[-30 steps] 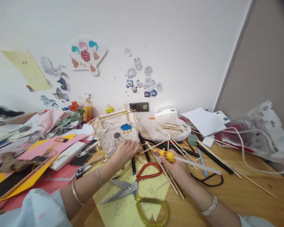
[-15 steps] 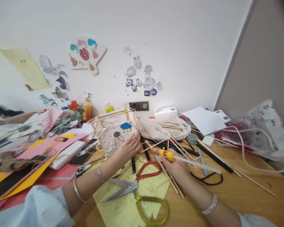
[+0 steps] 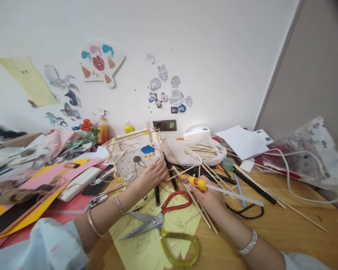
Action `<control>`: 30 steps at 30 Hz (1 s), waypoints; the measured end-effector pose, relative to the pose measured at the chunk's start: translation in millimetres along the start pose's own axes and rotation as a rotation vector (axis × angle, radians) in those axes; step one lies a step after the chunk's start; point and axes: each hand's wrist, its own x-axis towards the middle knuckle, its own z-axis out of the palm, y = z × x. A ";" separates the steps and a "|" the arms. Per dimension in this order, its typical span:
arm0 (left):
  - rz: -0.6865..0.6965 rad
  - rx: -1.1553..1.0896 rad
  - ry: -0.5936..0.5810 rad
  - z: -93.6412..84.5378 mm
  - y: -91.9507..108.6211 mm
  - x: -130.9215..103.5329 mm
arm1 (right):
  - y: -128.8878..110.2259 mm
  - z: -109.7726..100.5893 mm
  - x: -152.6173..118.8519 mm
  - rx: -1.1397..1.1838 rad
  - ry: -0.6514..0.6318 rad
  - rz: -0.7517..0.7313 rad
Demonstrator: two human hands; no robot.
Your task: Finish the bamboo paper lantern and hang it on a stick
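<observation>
Okay, right hand [image 3: 211, 197] wraps the yellow glue gun [image 3: 198, 183]; left hand [image 3: 154, 174] at the stick frame [image 3: 129, 167], fingers bunched, can't tell if pinching. Looks like a hold-and-position step — close work calls for left fingers clear of the tip. Gun's over the bench [image 3: 284, 232], tip far-left, long axis slanting near-right.

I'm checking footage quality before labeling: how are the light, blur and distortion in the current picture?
Head view: soft, even light, with a faint shadow beside the fan-shaped cutout; edges stretched, the wall corner leaning; the scissors fairly crisp, the plastic bag at far right softer; a dark smudge in the top right corner.
</observation>
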 end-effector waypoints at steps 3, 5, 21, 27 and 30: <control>-0.009 -0.024 0.016 -0.9 -1.6 -1.4 | 0.0 0.2 0.3 -0.004 0.008 0.006; -0.005 -0.053 0.015 -1.3 -2.9 -2.7 | -0.1 -0.4 0.2 -0.030 0.005 0.011; 0.013 -0.090 0.017 2.0 -6.2 -7.9 | -0.5 -2.2 -0.5 -0.046 0.010 0.001; 0.012 -0.121 0.031 1.4 -8.9 -6.0 | 3.8 -1.3 -0.2 -0.044 0.013 -0.030; 0.019 -0.147 0.044 -2.1 -12.1 -3.2 | 6.4 -0.9 -0.1 -0.077 0.018 -0.037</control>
